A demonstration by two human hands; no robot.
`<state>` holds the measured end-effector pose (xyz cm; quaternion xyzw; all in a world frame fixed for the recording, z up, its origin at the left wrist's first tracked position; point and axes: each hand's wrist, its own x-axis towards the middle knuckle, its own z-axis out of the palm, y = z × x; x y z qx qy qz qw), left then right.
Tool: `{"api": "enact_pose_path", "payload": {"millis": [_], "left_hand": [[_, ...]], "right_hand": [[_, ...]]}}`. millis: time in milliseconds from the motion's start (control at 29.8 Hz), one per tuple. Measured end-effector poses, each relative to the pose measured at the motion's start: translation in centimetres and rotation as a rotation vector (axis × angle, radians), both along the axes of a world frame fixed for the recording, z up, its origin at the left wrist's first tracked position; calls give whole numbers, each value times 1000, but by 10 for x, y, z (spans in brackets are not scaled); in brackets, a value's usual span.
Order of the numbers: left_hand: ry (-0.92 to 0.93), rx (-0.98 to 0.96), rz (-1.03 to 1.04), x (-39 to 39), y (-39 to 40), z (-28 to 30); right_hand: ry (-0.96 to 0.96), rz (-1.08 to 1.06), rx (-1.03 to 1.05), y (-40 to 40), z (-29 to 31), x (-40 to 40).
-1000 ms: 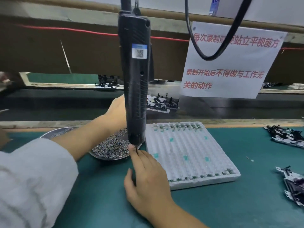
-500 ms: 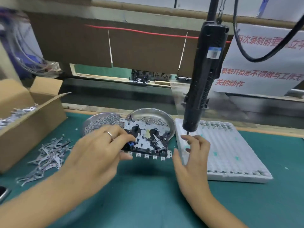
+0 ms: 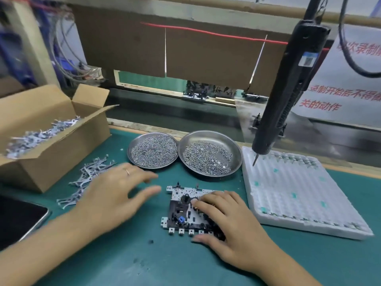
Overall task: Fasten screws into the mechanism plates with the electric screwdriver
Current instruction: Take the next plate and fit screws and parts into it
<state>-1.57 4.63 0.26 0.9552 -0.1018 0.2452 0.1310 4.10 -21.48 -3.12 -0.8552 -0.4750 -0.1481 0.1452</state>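
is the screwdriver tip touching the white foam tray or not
Cannot tell. In the only view, the head view, the electric screwdriver hangs tilted with its tip over the white foam tray's far-left corner; no gap or contact shows plainly.

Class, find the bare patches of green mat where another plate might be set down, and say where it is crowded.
Bare mat lies nearer than the mechanism plate and right of the foam tray. Crowded: metal clips, two screw dishes.

white sign (image 3: 340, 83) | red Chinese print, partly cut off: 录制开始后不得做… / 关的动作
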Motion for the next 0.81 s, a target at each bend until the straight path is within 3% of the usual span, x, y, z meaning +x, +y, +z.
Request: {"api": "enact_pose_path", "payload": {"millis": [67, 168, 503, 604, 738, 805], "left_hand": [[72, 141, 173, 12, 26, 5], [224, 120, 389, 20, 56, 2], [260, 18, 470, 36, 68, -10], [218, -145, 480, 40, 66, -4], [240, -559, 404, 37, 64, 14], [259, -648, 374, 35, 62, 20]], "right_hand": [[33, -25, 12, 0, -1, -1], [68, -57, 37, 1, -1, -1], [82, -27, 80, 3, -5, 2], [84, -25, 87, 3, -6, 3], [94, -20, 89, 3, -6, 4], [99, -17, 88, 3, -6, 4]]}}
